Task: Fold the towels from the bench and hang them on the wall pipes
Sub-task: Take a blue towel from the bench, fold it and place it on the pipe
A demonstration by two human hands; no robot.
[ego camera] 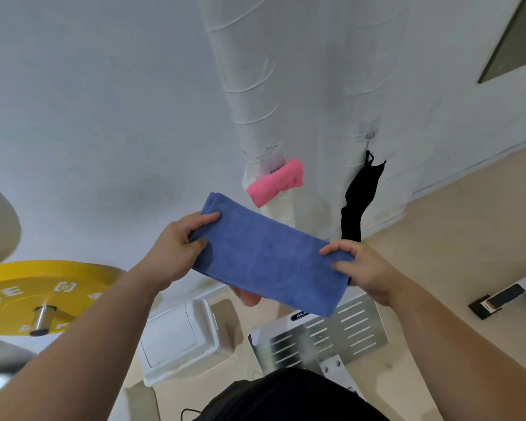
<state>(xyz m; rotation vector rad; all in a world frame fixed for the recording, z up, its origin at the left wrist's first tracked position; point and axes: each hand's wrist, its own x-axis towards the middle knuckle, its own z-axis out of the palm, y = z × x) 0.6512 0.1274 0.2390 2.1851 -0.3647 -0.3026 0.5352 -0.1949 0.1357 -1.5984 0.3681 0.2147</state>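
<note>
Left hand (176, 249) and right hand (366, 270) each grip the folded blue towel (268, 256); white bin (179, 338) lid closed.

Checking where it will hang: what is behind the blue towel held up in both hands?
Behind the blue towel stand the wrapped wall pipes, with a pink towel and a black cloth hanging. The left pipe's base is covered.

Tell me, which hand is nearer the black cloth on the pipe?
Right. The right hand grips the blue towel just below the black cloth; the left hand holds the towel's far end.
</note>
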